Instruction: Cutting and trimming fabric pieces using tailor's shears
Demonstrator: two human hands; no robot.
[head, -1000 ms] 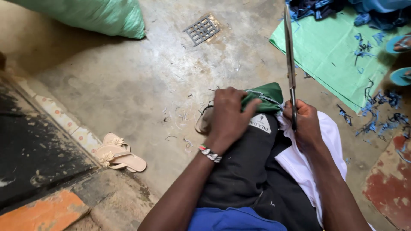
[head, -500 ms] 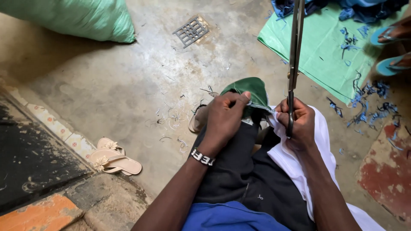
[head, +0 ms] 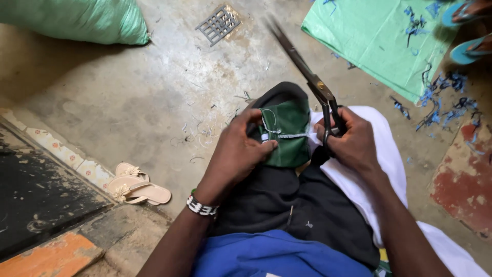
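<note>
Green fabric piece (head: 288, 131), edged with pale stitching, rests on the person's knee over dark cloth. It looks light, soft and floppy, so it likely needs pinching close to the seam to stay taut. The left hand (head: 237, 154) has its fingers (head: 264, 147) closed on the fabric's left edge. The right hand (head: 353, 141) is wrapped around the handles of long black scissors (head: 307, 72), blades pointing up and away over the concrete floor (head: 128, 92).
</note>
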